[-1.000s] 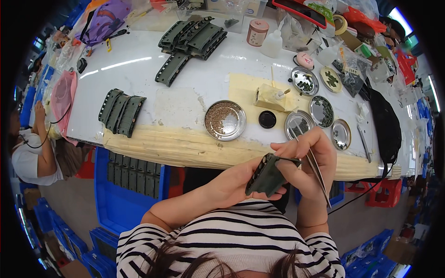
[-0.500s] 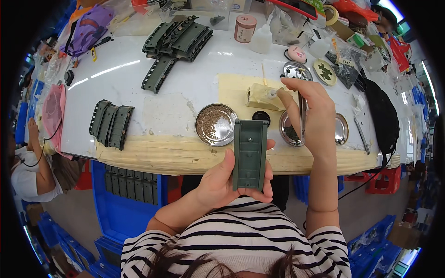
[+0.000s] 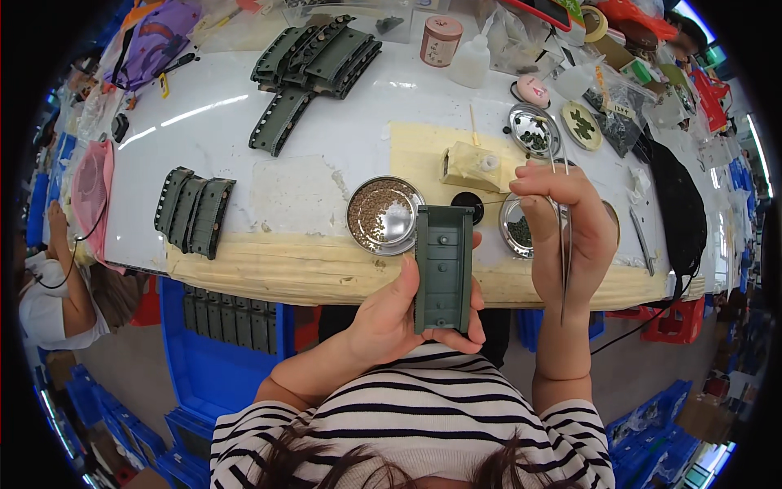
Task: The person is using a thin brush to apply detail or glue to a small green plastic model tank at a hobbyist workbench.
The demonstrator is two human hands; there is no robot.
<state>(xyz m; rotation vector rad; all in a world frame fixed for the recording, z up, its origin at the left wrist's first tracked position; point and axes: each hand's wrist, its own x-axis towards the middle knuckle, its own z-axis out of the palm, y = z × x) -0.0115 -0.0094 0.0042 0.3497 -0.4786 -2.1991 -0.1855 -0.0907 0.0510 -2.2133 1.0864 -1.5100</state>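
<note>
My left hand [image 3: 401, 314] holds a dark green rectangular plastic part [image 3: 443, 267] upright in front of my chest, its ribbed face toward the camera. My right hand [image 3: 568, 228] grips a pair of thin metal tweezers [image 3: 564, 244] and hovers over a small round metal dish [image 3: 516, 226] of dark bits, just right of the green part. A larger round metal dish [image 3: 383, 215] of fine brownish pieces sits on the table beside the part's top edge.
On the white table [image 3: 326, 147] lie piles of similar green parts [image 3: 318, 61] at the back and others [image 3: 194, 211] at the left. More small dishes [image 3: 531, 130], a bottle [image 3: 472, 62], a jar [image 3: 440, 41] stand nearby. A blue crate [image 3: 224, 334] sits below. Another person [image 3: 57, 285] is at left.
The green part went from being turned low near my lap to held upright and flat-on. My right hand with the tweezers rose over the table, then came down slightly to the small dish.
</note>
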